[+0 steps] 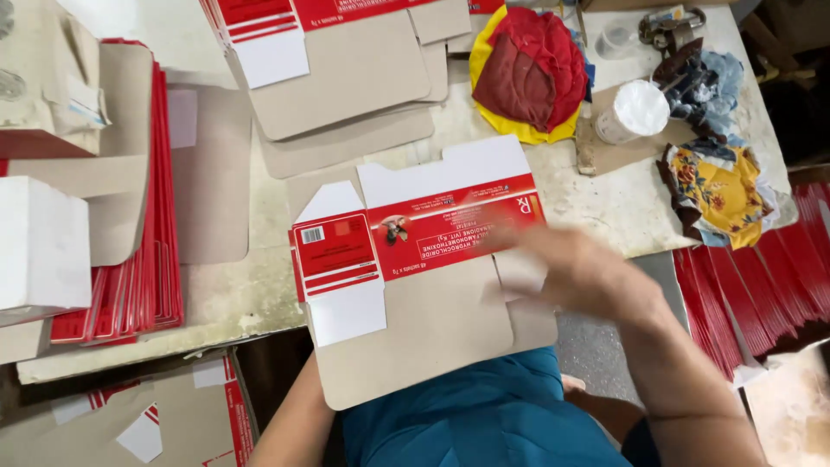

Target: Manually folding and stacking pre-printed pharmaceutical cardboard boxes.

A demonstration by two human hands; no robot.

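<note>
Flat carton blank (424, 259), red and white print over grey board, lies at the near table (605, 207) edge, its near part overhanging the lap; right hand (575, 268) is blurred over its right flap, fingers look spread and flat, not gripping, and the left hand is hidden under the blank, so can't tell its state. Judgement: press the flap along its crease with a flat palm and keep the blank square to the table edge. Keep it off the white tub (633, 111) and rags (718, 173) far right.

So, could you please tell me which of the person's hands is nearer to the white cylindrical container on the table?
Right. The right hand lies on the flat red-and-white carton below the white cylindrical container; the left hand is hidden under that carton.
</note>
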